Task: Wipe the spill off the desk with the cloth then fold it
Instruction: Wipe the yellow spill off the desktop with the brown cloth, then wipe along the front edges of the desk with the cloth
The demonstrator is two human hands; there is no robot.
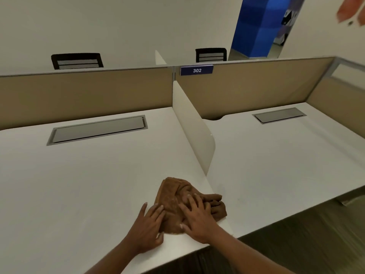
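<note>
A single wide-angle head-worn camera looks forward and steeply down from close above the near edge of the white laminate desk [79,184], facing the tan fabric partition [83,95] and white far wall, straight lines bowing toward the frame's borders

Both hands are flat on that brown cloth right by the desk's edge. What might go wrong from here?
1. The cloth lies bunched at the near corner of the desk, over the seam with the next desk; a push toward the edge could send it onto the floor.
2. It is crumpled under the left hand and right hand, so folding it as it lies would probably come out uneven.
3. No spill shows; any wet patch under the cloth may just be smeared.
</note>
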